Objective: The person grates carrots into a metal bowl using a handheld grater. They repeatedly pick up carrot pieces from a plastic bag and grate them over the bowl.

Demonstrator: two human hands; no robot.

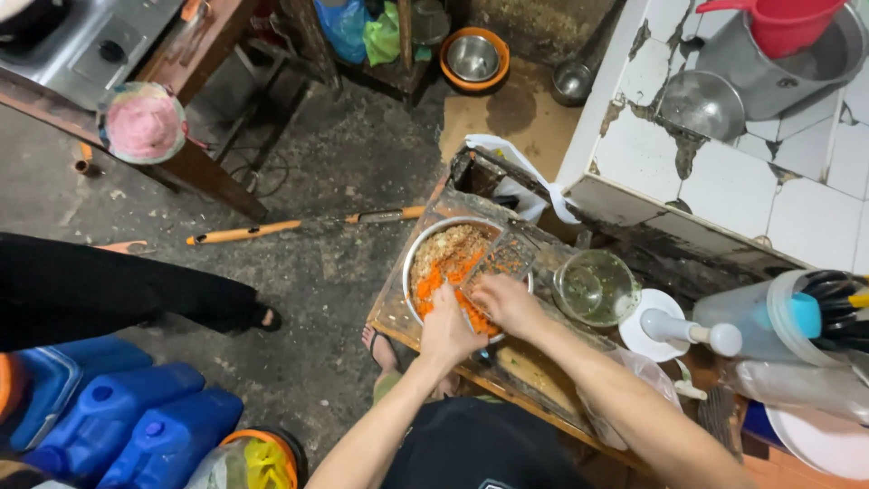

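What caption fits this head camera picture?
Two hands, left and right, grate carrot over a metal bowl.

Metal bowl (434,263) on wooden table (398,308), both hands over it, grater (507,255) at its 3 o'clock, glass bowl (595,287) further right, jerrycans (136,426) at 8 o'clock.

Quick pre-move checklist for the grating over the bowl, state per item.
1. Left hand at the metal bowl rim: ok.
2. Right hand on the grater over the bowl: ok; exact grip cannot tell.
3. Orange shreds landing inside the bowl: ok.
4. Bowl fully on the wooden table: ok, though near its edge.
5. Glass bowl clear of the right forearm: not ok, very close.
6. Piece being grated: cannot tell, hidden under the hands.
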